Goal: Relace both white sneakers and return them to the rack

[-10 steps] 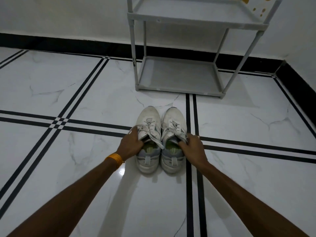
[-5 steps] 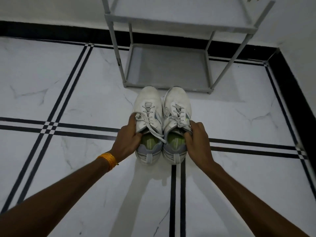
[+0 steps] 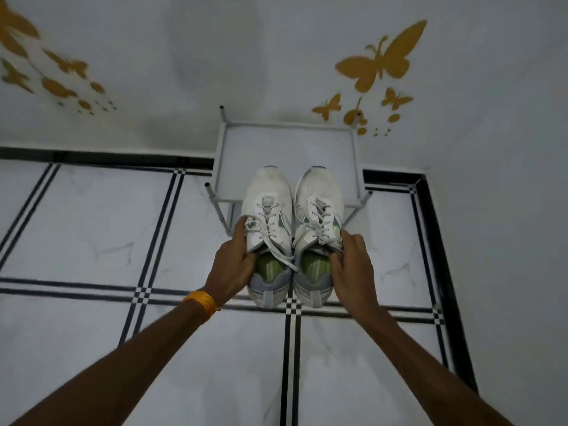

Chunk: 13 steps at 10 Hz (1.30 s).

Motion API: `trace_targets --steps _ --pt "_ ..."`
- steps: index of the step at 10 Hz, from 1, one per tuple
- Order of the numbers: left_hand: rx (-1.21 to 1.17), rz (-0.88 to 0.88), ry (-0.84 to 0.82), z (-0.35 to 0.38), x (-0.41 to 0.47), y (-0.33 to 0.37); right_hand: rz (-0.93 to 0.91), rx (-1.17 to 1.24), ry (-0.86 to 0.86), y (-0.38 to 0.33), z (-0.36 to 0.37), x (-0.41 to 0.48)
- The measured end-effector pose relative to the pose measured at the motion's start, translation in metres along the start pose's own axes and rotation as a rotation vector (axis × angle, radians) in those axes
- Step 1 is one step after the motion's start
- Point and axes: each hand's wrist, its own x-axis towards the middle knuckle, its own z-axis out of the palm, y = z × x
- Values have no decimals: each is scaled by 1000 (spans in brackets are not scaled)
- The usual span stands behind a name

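Two white sneakers with green insoles are held side by side in the air, toes pointing away from me. My left hand (image 3: 235, 259) grips the left sneaker (image 3: 266, 210) by its collar, thumb inside the opening. My right hand (image 3: 350, 265) holds the right sneaker (image 3: 319, 207) the same way. Both are laced, and a loose lace end trails across the left shoe's opening. The toes hang over the front edge of the grey rack's top shelf (image 3: 239, 155), which stands against the wall.
The white wall (image 3: 246, 56) behind the rack carries gold butterfly stickers (image 3: 381, 63). The floor (image 3: 92, 226) is white marble with black stripe lines. A black skirting (image 3: 436, 241) marks the room corner just right of the rack.
Both hands have lifted the pair off the floor and carried it forward, from the floor in front of the rack up to the level of its top shelf. The view now looks down on the rack.
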Motion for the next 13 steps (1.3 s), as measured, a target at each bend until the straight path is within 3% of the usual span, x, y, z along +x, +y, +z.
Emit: trace_targets --steps 2,3,8,10,11,13 --pt "8 16 -71 -40 87 53 3 -39 42 -43 -37 86" --pt "-9 -24 -95 -37 138 43 36 -76 42 -36 -19 136" --pt "149 -15 -120 35 334 -94 22 -116 -60 68 132 317" --pt "157 15 -118 51 356 -107 34 -91 -56 89 147 330" --pt "178 -42 -151 48 352 -97 78 -108 -171 87 140 327" --pt "470 -116 -168 4 315 -22 88 -315 -323 27 69 311"
